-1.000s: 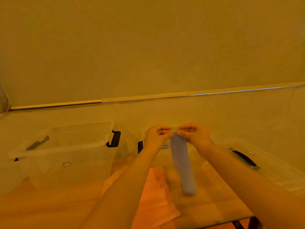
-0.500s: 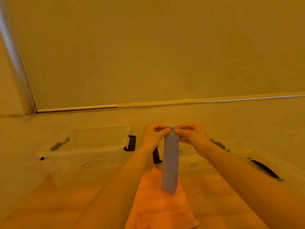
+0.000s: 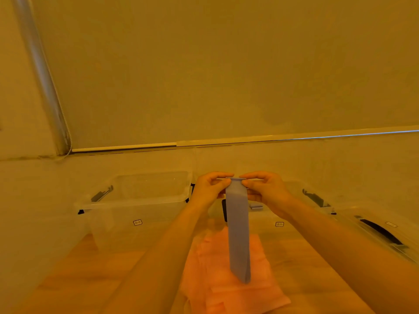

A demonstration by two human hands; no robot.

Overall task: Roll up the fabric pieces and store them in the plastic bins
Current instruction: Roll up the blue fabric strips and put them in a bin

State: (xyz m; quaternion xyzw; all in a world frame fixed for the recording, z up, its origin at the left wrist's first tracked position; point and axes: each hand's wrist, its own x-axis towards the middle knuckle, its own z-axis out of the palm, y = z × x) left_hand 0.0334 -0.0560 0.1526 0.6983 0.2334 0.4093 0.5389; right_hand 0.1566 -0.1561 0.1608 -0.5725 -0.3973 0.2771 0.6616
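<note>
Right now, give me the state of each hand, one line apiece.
Left hand: pinches the top edge of the blue fabric strip.
Right hand: pinches the same top edge from the other side; the strip hangs down.

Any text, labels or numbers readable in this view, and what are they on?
Nothing can be read.
Small dark-outlined mark on the left clear bin: too small and blurred.
Matching mark on the middle clear bin: also blurred.
Pale sticker on the right bin lid: unreadable.

Plain wall [image 3: 226, 64], wooden table [image 3: 90, 268], warm yellow light
</note>
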